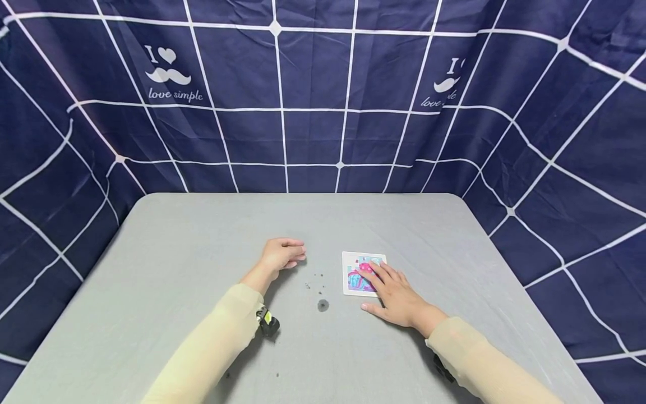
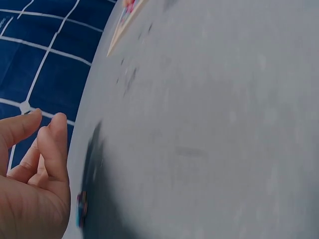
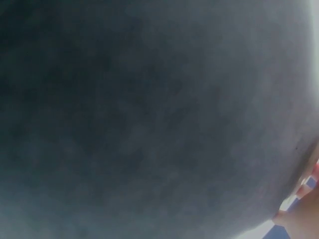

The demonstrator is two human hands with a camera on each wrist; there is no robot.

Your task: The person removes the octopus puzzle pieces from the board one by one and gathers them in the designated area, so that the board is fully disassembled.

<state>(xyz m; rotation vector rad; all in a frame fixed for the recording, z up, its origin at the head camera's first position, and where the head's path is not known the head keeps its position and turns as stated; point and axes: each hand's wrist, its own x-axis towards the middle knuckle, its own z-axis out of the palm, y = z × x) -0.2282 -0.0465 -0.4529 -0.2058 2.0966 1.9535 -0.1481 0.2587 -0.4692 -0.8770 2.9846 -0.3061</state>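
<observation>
A square white-bordered picture board [image 1: 353, 289] with a pink, purple and blue print lies flat on the table, right of the middle. My right hand [image 1: 396, 295] rests on its right side with fingers spread, and covers part of the print. The thumb lies on the table just below the board. To the left of the board, and apart from it, my left hand [image 1: 281, 255] is held loosely bent with no object visible in it. The left wrist view shows this hand [image 2: 37, 174] at the left edge and the board's corner [image 2: 119, 32] at the top.
The grey tabletop [image 1: 202, 235] has a dark wet-looking spot [image 1: 323, 305] and several small specks between the hands. A navy curtain [image 1: 313, 134] with white grid lines encloses the back and sides. The right wrist view is mostly dark, blurred grey surface.
</observation>
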